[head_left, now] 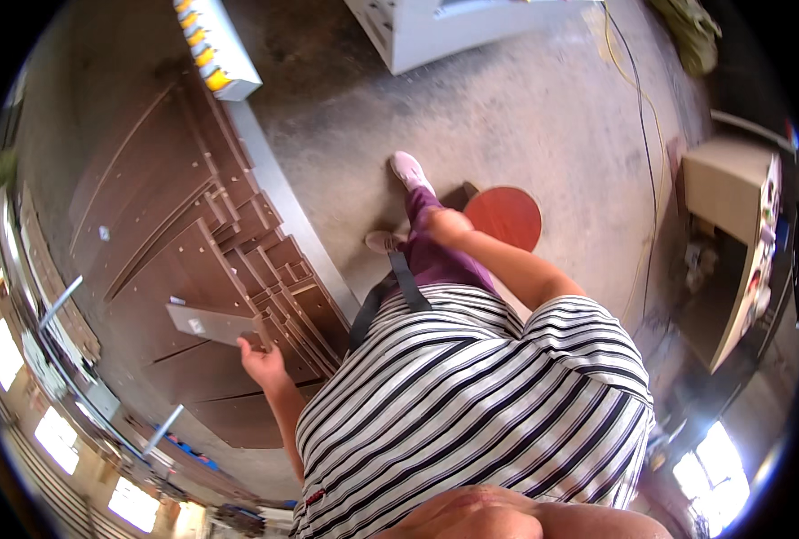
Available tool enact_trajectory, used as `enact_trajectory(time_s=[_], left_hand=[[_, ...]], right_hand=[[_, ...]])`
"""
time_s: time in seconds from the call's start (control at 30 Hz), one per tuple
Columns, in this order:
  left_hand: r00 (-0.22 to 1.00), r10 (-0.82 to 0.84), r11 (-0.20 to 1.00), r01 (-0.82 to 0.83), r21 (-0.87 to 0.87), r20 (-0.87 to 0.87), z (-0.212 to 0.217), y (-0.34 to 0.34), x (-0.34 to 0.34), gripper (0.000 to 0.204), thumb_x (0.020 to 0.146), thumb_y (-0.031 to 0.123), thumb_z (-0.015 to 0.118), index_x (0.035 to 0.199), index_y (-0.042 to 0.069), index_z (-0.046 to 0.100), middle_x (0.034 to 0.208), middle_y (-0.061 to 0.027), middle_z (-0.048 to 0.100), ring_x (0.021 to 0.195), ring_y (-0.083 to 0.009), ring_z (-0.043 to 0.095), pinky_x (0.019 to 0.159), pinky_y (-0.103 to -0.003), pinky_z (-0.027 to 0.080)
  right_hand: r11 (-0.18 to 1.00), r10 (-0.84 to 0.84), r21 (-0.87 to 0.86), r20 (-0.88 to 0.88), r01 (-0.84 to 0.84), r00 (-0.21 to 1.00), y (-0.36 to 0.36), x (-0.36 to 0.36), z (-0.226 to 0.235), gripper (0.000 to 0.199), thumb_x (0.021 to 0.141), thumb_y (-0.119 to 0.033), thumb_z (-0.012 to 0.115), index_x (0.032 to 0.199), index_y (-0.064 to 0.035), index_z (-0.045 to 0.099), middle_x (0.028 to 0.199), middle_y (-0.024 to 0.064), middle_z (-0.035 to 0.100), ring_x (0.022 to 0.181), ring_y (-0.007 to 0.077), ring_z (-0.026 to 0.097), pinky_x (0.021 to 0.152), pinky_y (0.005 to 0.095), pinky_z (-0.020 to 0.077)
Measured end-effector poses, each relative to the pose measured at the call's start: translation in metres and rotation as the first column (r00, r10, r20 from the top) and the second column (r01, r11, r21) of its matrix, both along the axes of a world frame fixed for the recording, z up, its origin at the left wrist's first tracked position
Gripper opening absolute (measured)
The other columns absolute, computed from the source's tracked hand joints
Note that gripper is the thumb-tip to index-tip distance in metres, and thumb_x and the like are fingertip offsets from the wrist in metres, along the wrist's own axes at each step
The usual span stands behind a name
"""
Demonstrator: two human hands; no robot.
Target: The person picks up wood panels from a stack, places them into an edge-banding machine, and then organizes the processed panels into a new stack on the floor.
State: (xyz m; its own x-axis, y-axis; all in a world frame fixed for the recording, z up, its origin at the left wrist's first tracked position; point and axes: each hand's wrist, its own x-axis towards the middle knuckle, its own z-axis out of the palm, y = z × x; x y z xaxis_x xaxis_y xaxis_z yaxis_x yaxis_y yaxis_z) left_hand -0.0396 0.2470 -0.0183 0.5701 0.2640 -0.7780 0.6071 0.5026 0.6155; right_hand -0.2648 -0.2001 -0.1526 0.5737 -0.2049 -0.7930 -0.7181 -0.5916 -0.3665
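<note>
Desk (pixel 148 171) wide, brown, covered with stacked brown panels (pixel 273 278) stepping toward its near edge. Floor (pixel 525 117) grey concrete, yellow cable (pixel 637 99) across it. Round red stool (pixel 507 216) beside person's leg. Grey strip (pixel 211 323) lies flat over panels, at desk's near side. Left hand (pixel 263 364) at strip's end, fingers clenched on it. Right hand (pixel 444 220) near thigh, fingers' state cannot tell.
</note>
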Motion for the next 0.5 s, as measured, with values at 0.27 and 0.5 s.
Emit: enact_trajectory(time_s=[0.27, 0.5], left_hand=[[0.869, -0.467, 0.570, 0.439, 0.695, -0.165, -0.011, 0.003, 0.060, 0.058, 0.099, 0.045, 0.044, 0.133, -0.003, 0.043, 0.136, -0.0193, 0.046, 0.124, -0.0304, 0.045, 0.107, -0.041, 0.035], [0.755, -0.415, 0.107, 0.595, 0.797, -0.508, -0.039, 0.055, -0.036, 0.070, 0.100, 0.051, 0.036, 0.142, -0.005, 0.033, 0.146, -0.0262, 0.032, 0.132, -0.0368, 0.037, 0.109, -0.043, 0.031]], right_hand=[[0.974, 0.210, 0.187, -0.517, -0.130, 0.830, -0.009, -0.175, -0.095, 0.028, 0.085, -0.011, 0.053, 0.108, -0.0087, 0.069, 0.117, 0.0130, 0.065, 0.109, 0.0295, 0.063, 0.086, 0.0400, 0.0531], [0.892, 0.349, -0.241, -0.168, -0.381, 0.922, -0.055, -0.076, -0.188, 0.027, 0.090, -0.017, 0.048, 0.112, -0.0098, 0.061, 0.124, 0.0087, 0.054, 0.121, 0.0240, 0.048, 0.101, 0.0393, 0.0382]])
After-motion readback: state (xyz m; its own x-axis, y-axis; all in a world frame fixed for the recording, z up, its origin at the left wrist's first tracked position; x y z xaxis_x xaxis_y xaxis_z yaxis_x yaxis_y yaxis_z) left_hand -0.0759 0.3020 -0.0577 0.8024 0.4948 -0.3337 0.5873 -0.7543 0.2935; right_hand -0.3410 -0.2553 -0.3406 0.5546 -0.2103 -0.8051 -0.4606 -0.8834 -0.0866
